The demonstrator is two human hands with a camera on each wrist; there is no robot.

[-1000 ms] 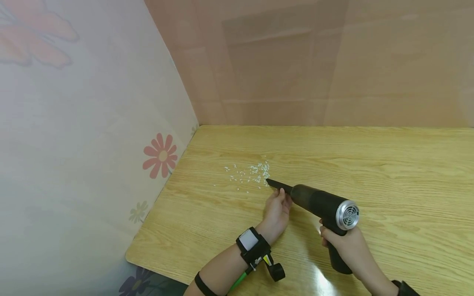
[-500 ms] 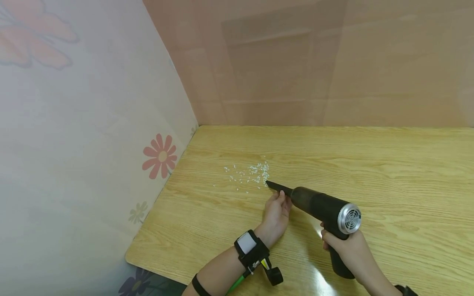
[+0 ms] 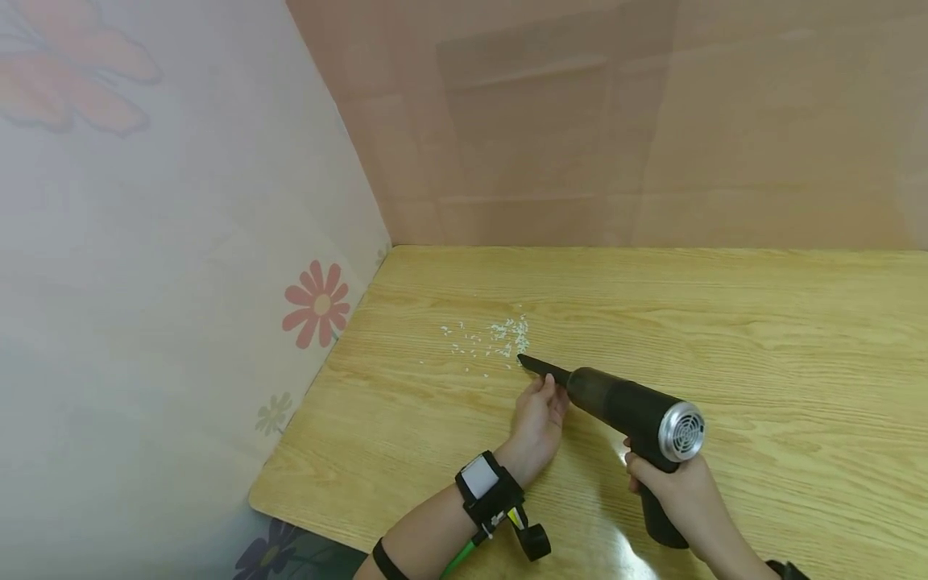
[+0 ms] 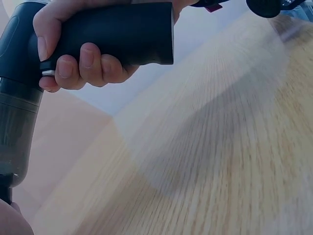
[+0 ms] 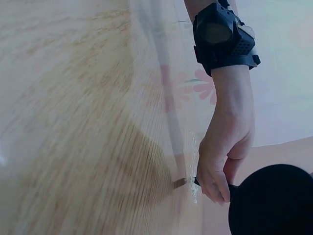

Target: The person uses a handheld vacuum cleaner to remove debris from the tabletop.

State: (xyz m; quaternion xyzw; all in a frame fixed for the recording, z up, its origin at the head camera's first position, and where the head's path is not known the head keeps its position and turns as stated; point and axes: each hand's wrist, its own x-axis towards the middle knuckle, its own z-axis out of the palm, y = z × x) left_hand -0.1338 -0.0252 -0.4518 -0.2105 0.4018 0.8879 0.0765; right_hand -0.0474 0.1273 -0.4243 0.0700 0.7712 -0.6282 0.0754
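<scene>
A black handheld vacuum cleaner (image 3: 627,404) with a silver vented end slants over the wooden table (image 3: 797,362). My right hand (image 3: 677,491) grips its handle; the left wrist view shows those fingers wrapped round the black handle (image 4: 122,34), thumb lying along the other side. My left hand (image 3: 535,423) pinches the slim black nozzle (image 3: 539,366) from the near side, close to the clear dust cup. The nozzle tip sits right at the near right edge of a scatter of white rice-like grains (image 3: 519,330). In the right wrist view my left hand (image 5: 227,142) bends down at the nozzle, its fingertips partly overlapping it.
A pale wall sheet with printed flowers (image 3: 321,304) borders the table on the left. A brownish sheet (image 3: 544,145) hangs along the back edge. A wrist strap with a camera (image 3: 489,487) sits on my left forearm, its dark module hanging above the table.
The nozzle tip has shifted slightly toward me and to the left, and both hands have come a little nearer with the vacuum. The grains look much the same.
</scene>
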